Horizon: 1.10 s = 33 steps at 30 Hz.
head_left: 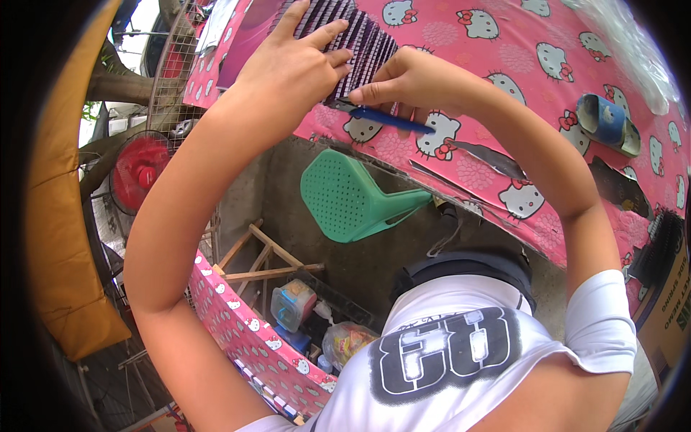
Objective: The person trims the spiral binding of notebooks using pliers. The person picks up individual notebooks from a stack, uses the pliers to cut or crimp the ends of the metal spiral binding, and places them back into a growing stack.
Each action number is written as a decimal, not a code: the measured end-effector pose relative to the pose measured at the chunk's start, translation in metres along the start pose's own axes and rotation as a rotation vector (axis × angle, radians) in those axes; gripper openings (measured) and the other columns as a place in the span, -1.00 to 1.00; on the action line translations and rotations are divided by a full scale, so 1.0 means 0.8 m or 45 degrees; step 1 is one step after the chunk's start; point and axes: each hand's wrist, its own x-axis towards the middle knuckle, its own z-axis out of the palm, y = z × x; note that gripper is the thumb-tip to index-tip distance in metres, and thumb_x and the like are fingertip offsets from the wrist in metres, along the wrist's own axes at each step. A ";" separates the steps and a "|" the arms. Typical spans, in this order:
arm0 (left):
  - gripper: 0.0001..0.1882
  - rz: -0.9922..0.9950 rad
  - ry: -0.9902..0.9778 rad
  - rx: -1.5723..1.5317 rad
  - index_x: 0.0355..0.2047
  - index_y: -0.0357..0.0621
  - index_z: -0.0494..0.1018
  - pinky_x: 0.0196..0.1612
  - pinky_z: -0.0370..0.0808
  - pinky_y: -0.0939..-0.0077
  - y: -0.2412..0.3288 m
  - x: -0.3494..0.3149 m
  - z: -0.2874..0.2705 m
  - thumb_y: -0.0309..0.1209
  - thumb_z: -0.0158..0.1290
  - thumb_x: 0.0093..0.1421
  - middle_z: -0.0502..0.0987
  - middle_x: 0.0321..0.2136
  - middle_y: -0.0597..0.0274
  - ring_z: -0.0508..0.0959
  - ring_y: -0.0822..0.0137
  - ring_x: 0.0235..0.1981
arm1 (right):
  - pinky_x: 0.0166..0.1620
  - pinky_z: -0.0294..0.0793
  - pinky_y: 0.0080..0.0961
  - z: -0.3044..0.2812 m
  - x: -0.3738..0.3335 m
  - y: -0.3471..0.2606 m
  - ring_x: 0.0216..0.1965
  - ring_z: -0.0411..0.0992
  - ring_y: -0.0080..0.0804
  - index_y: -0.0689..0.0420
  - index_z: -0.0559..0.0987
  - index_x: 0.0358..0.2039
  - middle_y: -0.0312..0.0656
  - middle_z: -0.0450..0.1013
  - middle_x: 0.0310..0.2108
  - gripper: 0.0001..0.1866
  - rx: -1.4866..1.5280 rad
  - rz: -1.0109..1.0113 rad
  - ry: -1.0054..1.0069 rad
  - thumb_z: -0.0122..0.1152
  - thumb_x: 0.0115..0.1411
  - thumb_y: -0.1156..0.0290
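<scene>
Right hand grip clenched on blue-handled knife; left hand released, flat on striped purple strip bundle atop pink surface.

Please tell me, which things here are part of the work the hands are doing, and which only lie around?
In use:
- left hand pressing the dark ribbed strip sheet
- right hand holding the blue-handled cutter

Lying about:
- green perforated plastic scoop
- blue sandal
- red fan
- pink cat-print tablecloth

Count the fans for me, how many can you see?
1: a red fan on the left, behind the left forearm, below a wire grille. More may hide behind the arms.
</scene>
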 end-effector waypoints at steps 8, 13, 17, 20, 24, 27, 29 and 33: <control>-0.35 -0.094 -0.106 0.131 0.17 0.24 0.34 0.33 -0.18 0.00 0.013 0.010 0.009 -0.53 0.03 0.02 0.30 0.20 0.61 0.10 0.36 0.31 | -0.13 0.35 -0.28 0.015 -0.028 0.050 -0.20 0.43 -0.25 0.11 0.51 -0.21 -0.17 0.46 -0.29 -0.57 -0.756 -0.679 0.496 0.36 -0.01 0.13; -0.38 -0.120 -0.091 0.088 0.14 0.19 0.38 0.33 -0.19 0.01 0.013 0.012 0.002 -0.55 0.03 0.01 0.31 0.20 0.60 0.11 0.35 0.31 | -0.10 0.30 -0.27 0.018 -0.013 0.059 -0.17 0.40 -0.25 0.06 0.50 -0.21 -0.21 0.41 -0.29 -0.53 -1.024 -0.954 0.815 0.37 -0.05 0.07; -0.35 -0.125 -0.114 0.070 0.13 0.17 0.39 0.33 -0.17 0.00 0.014 0.007 0.001 -0.57 0.06 -0.03 0.31 0.20 0.56 0.10 0.34 0.32 | -0.27 0.42 -0.27 0.004 -0.005 0.035 -0.34 0.48 -0.35 0.12 0.55 -0.20 -0.18 0.48 -0.39 -0.57 -0.707 -0.544 0.341 0.34 0.03 0.08; -0.35 -0.120 -0.157 0.068 0.11 0.15 0.41 0.32 -0.15 -0.02 0.014 0.015 -0.007 -0.58 0.08 -0.06 0.33 0.19 0.52 0.10 0.34 0.32 | -0.39 0.47 -0.29 -0.013 0.001 0.028 -0.46 0.51 -0.41 0.18 0.57 -0.20 -0.14 0.50 -0.46 -0.55 0.025 0.005 -0.080 0.31 0.08 0.06; -0.39 0.015 0.178 -0.121 0.07 0.11 0.44 0.32 -0.15 -0.07 0.011 0.020 0.010 -0.60 0.06 -0.05 0.38 0.15 0.49 0.13 0.35 0.32 | -0.22 0.49 -0.31 -0.003 -0.001 0.044 -0.29 0.52 -0.29 0.22 0.55 -0.19 -0.07 0.51 -0.38 -0.52 -0.143 -0.229 0.039 0.30 0.10 0.04; -0.43 -0.023 -0.079 -0.106 0.04 0.09 0.46 0.33 -0.16 -0.09 0.018 0.027 0.013 -0.62 0.03 -0.03 0.42 0.11 0.48 0.17 0.36 0.30 | -0.16 0.43 -0.29 0.003 -0.011 0.064 -0.20 0.46 -0.23 0.12 0.54 -0.20 -0.13 0.46 -0.29 -0.56 -0.650 -0.672 0.411 0.34 0.02 0.08; -0.47 -0.047 -0.085 -0.136 0.00 0.08 0.50 0.34 -0.18 -0.09 0.018 0.026 0.010 -0.63 -0.01 -0.01 0.44 0.08 0.48 0.20 0.35 0.28 | -0.18 0.44 -0.26 0.004 -0.013 0.074 -0.24 0.45 -0.18 0.07 0.53 -0.22 -0.16 0.43 -0.31 -0.55 -0.805 -0.824 0.592 0.33 -0.02 0.04; -0.50 -0.048 -0.050 -0.143 -0.04 0.06 0.53 0.34 -0.17 -0.08 0.017 0.026 0.004 -0.64 -0.03 -0.01 0.46 0.06 0.44 0.21 0.34 0.27 | -0.17 0.39 -0.28 0.011 0.001 0.079 -0.22 0.44 -0.21 0.04 0.53 -0.20 -0.21 0.43 -0.32 -0.56 -0.911 -0.998 0.719 0.34 -0.03 0.07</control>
